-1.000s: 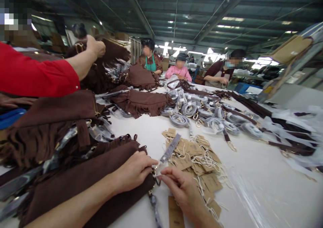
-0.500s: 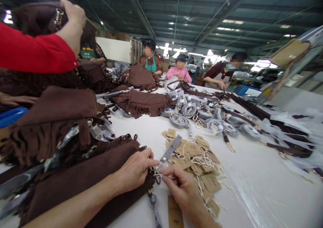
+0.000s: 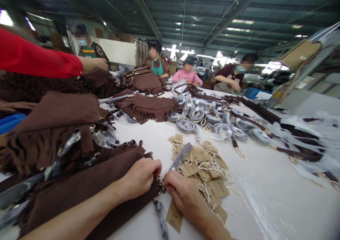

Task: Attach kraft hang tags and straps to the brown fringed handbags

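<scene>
A dark brown fringed bag (image 3: 87, 187) lies at the lower left, under my left forearm. My left hand (image 3: 145, 174) is closed at the bag's right corner, beside a small metal ring; what its fingers pinch is hidden. Just right of it, my right hand (image 3: 176, 187) is closed at the same metal fittings, its fingertips bent over something too small to make out. From beneath my right hand a brown paper tag (image 3: 174, 215) sticks out. A plastic-wrapped strap piece (image 3: 181, 155) points up and away from the hands, and a wrapped strap (image 3: 160, 217) hangs below the corner.
A pile of tags with white strings (image 3: 207, 165) lies right of my hands. Beyond are coiled wrapped straps (image 3: 196, 115) and more brown bags (image 3: 148, 107). At the left, a person's red sleeve (image 3: 39, 56) reaches across bags. Several people sit or stand behind the table.
My right hand has closed in nearer the bag's corner, and the tag below it has tilted and shifted left. The red-sleeved arm has lowered and moved right, no longer holding up a bag.
</scene>
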`<state>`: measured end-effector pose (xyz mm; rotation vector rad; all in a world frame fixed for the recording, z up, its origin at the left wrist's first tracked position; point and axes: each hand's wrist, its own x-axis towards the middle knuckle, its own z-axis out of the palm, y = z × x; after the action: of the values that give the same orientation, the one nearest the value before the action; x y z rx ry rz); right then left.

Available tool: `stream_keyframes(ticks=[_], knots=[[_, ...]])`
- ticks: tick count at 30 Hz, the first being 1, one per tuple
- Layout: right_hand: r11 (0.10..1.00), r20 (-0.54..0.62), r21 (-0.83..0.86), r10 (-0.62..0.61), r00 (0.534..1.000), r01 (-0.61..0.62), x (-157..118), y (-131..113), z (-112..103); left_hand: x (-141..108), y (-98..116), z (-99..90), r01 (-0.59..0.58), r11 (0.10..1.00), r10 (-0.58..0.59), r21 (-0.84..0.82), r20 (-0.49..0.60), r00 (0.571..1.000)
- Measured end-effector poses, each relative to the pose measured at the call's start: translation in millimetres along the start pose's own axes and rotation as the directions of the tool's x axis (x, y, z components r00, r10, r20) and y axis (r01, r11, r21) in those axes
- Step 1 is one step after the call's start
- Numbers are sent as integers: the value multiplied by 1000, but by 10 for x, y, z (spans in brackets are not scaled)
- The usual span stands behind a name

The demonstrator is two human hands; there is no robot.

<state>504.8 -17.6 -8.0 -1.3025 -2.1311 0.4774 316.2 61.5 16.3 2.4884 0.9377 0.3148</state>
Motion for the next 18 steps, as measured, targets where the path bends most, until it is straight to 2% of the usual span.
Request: stream_keyframes(ticks=[9,12,15,18], knots=[[995,-164,-92,-45,985,30,-14,103,137,-19,50,-98,-7,1000,8,-13,108,994],[998,-195,-39,-51,979,44,0,70,118,-26,42,-76,34,999,-32,-17,104,994],[994,-295,66,-63,953,86,7,7,65,-28,31,-50,44,999,-42,-32,86,995],[991,-365,131,12,931,39,-5,-73,26,-27,33,-48,42,998,-37,-47,96,995]])
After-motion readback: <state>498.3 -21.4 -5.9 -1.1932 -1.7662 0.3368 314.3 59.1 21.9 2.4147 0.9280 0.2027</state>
